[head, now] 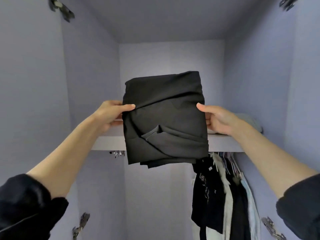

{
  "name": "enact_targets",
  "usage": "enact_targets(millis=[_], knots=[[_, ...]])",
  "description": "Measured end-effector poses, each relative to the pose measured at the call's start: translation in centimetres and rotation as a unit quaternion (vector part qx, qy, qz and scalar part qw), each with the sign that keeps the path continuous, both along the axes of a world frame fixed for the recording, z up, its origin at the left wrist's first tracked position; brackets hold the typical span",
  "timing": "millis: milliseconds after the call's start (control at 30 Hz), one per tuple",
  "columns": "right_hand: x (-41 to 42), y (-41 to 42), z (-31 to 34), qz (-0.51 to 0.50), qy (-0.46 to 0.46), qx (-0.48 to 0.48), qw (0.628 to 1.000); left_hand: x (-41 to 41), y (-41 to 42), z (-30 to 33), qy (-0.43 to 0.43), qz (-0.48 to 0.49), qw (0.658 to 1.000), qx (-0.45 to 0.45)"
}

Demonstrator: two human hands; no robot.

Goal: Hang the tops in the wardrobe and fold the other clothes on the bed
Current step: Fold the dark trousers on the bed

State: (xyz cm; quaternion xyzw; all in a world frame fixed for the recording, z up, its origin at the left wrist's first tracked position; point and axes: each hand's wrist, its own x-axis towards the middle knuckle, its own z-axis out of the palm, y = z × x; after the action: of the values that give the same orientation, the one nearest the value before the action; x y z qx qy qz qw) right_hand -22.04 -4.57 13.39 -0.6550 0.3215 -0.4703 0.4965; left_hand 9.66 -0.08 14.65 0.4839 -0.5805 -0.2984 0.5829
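Note:
A folded black garment (164,116) is held up in front of the wardrobe's upper shelf (107,142). My left hand (110,113) grips its left edge, thumb on top and fingers behind. My right hand (214,118) grips its right edge the same way. The garment's lower part hangs below the shelf's front edge. Below the shelf on the right, several tops (223,191) hang on hangers, black, white and pale blue.
A pale folded item (251,122) lies on the shelf at the right, partly behind my right wrist. Metal door hinges (81,224) sit on the wardrobe's side walls. The lower left compartment has no clothes hanging in it.

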Motion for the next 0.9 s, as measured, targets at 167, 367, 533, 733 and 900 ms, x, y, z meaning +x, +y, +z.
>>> enact_targets(millis=[167, 367, 533, 733, 900], knots=[[-0.2, -4.6, 3.7, -0.045, 0.014, -0.008, 0.999, 0.1, -6.9, 2.9, -0.002, -0.027, 1.000, 0.001], [0.7, -12.4, 5.5, -0.087, 0.051, 0.032, 0.994, 0.4, -15.5, 3.4, 0.008, -0.014, 0.999, 0.050], [2.1, -18.2, 4.0, -0.152, 0.227, 0.048, 0.961, 0.7, -20.9, 0.4, -0.070, 0.003, 0.982, 0.174], [1.7, -20.5, 3.6, -0.228, 0.400, -0.102, 0.882, -1.7, -20.7, 0.0, -0.291, -0.095, 0.940, 0.151], [-1.0, -20.6, 1.6, -0.245, 0.575, -0.065, 0.778, -4.4, -19.9, -2.0, -0.510, -0.171, 0.837, 0.103]])
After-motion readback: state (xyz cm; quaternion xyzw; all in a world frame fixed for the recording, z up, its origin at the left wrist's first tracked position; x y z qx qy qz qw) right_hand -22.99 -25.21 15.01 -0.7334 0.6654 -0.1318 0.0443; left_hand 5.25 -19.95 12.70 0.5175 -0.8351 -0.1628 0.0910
